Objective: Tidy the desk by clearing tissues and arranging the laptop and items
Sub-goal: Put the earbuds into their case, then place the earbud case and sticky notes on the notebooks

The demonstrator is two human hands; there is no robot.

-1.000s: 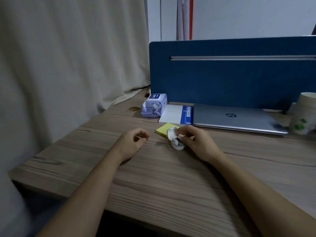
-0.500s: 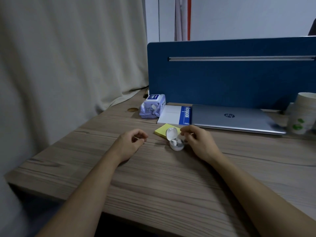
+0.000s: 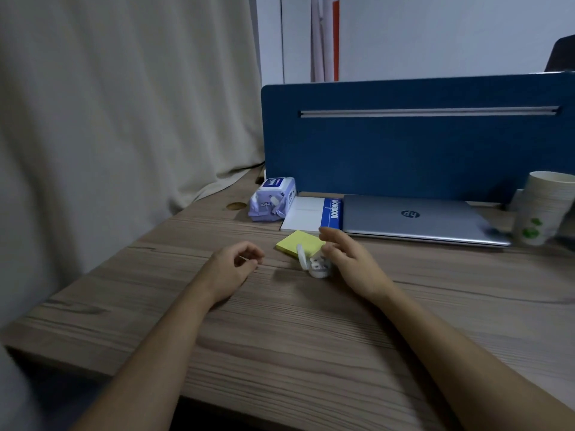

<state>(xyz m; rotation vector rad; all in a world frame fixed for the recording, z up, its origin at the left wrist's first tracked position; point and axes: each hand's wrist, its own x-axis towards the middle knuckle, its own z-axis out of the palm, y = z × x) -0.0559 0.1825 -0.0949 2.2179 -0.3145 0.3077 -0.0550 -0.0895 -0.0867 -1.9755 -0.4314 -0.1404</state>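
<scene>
Our right hand (image 3: pixel 348 259) hovers with fingers spread loose, holding nothing, touching or nearly touching the small white earbud case (image 3: pixel 315 265) with its hinged lid flipped up. Case sits just left of those fingers, on the wood-grain desk (image 3: pixel 280 337), lid standing on the far-left side against the yellow sticky-note pad (image 3: pixel 300 242). Our left hand (image 3: pixel 233 264) rests loosely curled, empty, farther off. Right is nearer; we'd close the lid with it.

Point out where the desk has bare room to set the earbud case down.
Bare wood spans the near desk between the forearms, and left of the left hand toward the curtain. It is crowded along the blue partition: tissue pack, notebook, laptop, cups, and sticky notes beside the earbud case.
</scene>
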